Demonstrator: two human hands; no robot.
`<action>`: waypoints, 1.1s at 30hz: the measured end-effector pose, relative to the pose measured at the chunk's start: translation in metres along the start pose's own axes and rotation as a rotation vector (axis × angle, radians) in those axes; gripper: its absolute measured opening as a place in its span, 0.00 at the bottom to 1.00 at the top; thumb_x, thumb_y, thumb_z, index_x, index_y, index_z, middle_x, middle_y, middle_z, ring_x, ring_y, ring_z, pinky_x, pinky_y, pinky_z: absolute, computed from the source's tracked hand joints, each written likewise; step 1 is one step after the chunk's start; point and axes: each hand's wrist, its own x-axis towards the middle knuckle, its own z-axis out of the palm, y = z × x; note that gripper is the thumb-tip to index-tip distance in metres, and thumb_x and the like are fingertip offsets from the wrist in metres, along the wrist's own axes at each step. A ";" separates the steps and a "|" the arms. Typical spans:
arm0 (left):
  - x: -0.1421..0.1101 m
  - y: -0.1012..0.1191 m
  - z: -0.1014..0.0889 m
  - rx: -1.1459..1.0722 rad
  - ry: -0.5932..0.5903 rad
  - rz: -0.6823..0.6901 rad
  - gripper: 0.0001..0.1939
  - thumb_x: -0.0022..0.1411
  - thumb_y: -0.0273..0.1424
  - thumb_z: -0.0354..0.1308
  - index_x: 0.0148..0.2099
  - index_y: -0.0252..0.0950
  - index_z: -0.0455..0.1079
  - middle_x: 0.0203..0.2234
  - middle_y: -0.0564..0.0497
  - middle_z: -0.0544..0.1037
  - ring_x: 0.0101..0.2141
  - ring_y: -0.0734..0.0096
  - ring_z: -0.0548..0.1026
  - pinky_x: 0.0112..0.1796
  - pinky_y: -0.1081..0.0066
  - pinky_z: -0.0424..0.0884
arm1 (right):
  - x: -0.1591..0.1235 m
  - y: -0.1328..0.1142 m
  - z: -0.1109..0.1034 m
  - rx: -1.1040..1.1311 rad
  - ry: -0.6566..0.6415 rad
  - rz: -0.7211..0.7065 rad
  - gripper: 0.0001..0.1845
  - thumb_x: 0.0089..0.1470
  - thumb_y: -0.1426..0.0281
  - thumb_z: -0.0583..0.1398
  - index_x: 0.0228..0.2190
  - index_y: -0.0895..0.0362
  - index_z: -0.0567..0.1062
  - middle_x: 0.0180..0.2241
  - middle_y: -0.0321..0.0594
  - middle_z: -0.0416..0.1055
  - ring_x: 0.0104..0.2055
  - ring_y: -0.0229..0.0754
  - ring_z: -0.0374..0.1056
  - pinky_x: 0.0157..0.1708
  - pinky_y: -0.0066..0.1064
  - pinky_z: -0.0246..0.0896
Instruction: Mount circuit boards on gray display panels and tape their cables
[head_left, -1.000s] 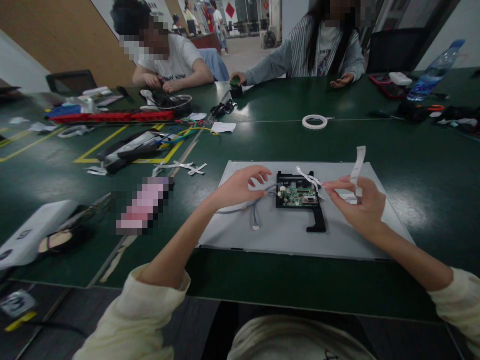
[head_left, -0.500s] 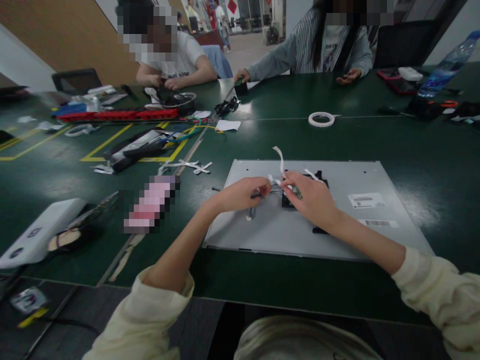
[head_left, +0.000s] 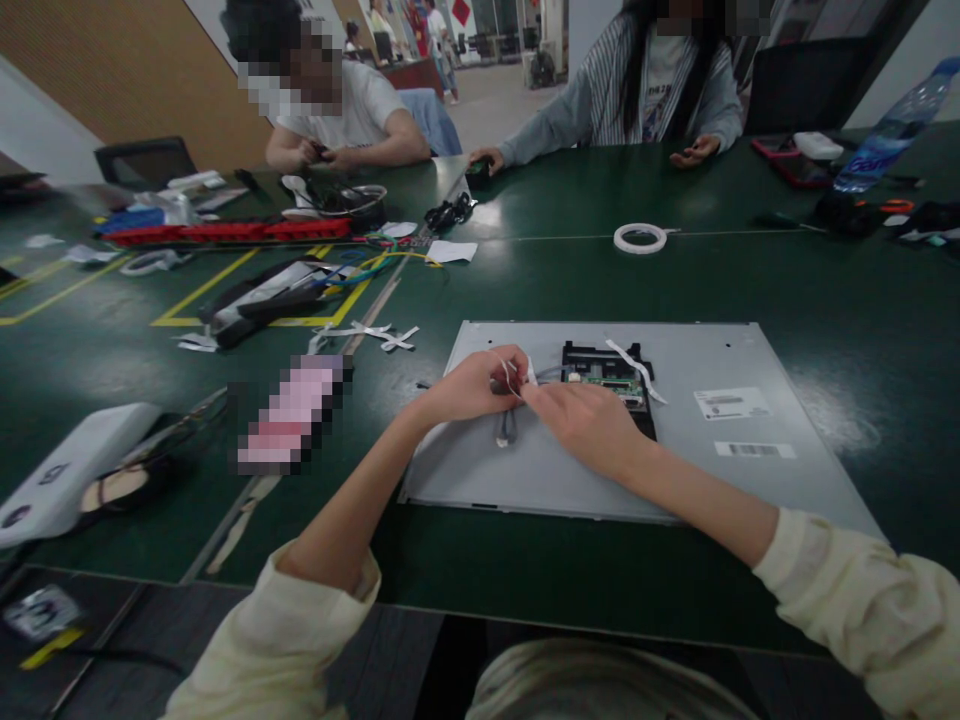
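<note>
My left hand (head_left: 480,385) is closed around a bundle of grey cable (head_left: 508,430), whose end with a small connector hangs below the fingers. Pinched in my right hand (head_left: 589,418), right beside the left fingertips, is a strip of white tape (head_left: 532,371). That strip runs around the cable between the two hands; its far end is hidden by the fingers. Both hands are over a flat grey metal panel (head_left: 720,355) with labels. The cable leads to a green circuit board (head_left: 611,383) in a black frame, across which another white tape strip (head_left: 636,370) lies.
Left of the panel are crossed tape strips (head_left: 399,340), a pink-screened phone (head_left: 292,415) and a white device (head_left: 75,465). Beyond lie a tape roll (head_left: 640,238) and a red power strip (head_left: 225,232). Two people sit opposite; a water bottle (head_left: 892,135) stands far right.
My right hand has moved left and down, off the circuit board, drawing the tape strip in to the cable at my left hand. The strip's raised free end no longer shows.
</note>
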 end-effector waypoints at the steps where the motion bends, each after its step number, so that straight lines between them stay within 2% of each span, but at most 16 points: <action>1: 0.000 -0.001 0.000 -0.008 -0.005 0.003 0.13 0.49 0.26 0.58 0.40 0.36 0.64 0.30 0.54 0.73 0.30 0.76 0.71 0.32 0.75 0.66 | 0.000 -0.001 0.000 -0.004 -0.006 -0.017 0.14 0.62 0.76 0.48 0.47 0.57 0.66 0.36 0.43 0.72 0.33 0.37 0.68 0.31 0.30 0.59; 6: 0.002 -0.005 0.000 -0.057 -0.016 -0.003 0.13 0.49 0.28 0.61 0.39 0.35 0.65 0.29 0.53 0.73 0.30 0.76 0.72 0.33 0.75 0.68 | -0.003 -0.001 0.001 -0.023 -0.010 -0.097 0.13 0.63 0.75 0.47 0.47 0.57 0.66 0.36 0.41 0.72 0.32 0.36 0.67 0.28 0.30 0.57; 10: 0.002 -0.005 0.001 -0.049 -0.023 0.022 0.12 0.50 0.25 0.58 0.39 0.35 0.65 0.30 0.53 0.73 0.30 0.77 0.72 0.34 0.75 0.69 | -0.006 0.002 -0.001 -0.014 -0.058 -0.133 0.14 0.63 0.76 0.47 0.47 0.57 0.65 0.36 0.41 0.71 0.32 0.36 0.67 0.27 0.30 0.55; 18: 0.001 -0.004 0.001 0.066 -0.020 0.093 0.12 0.52 0.25 0.56 0.41 0.35 0.65 0.30 0.53 0.72 0.31 0.76 0.72 0.34 0.74 0.69 | -0.005 0.003 0.001 -0.034 -0.074 -0.130 0.13 0.64 0.76 0.46 0.47 0.57 0.64 0.34 0.39 0.70 0.29 0.35 0.65 0.27 0.31 0.53; 27: 0.002 -0.002 0.002 0.225 0.027 0.167 0.12 0.53 0.24 0.55 0.42 0.36 0.65 0.37 0.50 0.70 0.32 0.76 0.69 0.36 0.72 0.68 | -0.006 0.002 0.002 -0.029 0.018 -0.084 0.10 0.63 0.75 0.48 0.45 0.58 0.64 0.36 0.41 0.71 0.34 0.35 0.67 0.29 0.30 0.54; 33: 0.003 -0.006 0.002 0.230 0.030 0.203 0.14 0.52 0.24 0.55 0.43 0.36 0.65 0.39 0.50 0.69 0.34 0.75 0.69 0.37 0.72 0.68 | -0.004 0.000 0.003 -0.025 -0.058 -0.129 0.11 0.63 0.76 0.47 0.45 0.60 0.65 0.32 0.41 0.71 0.34 0.37 0.67 0.30 0.31 0.53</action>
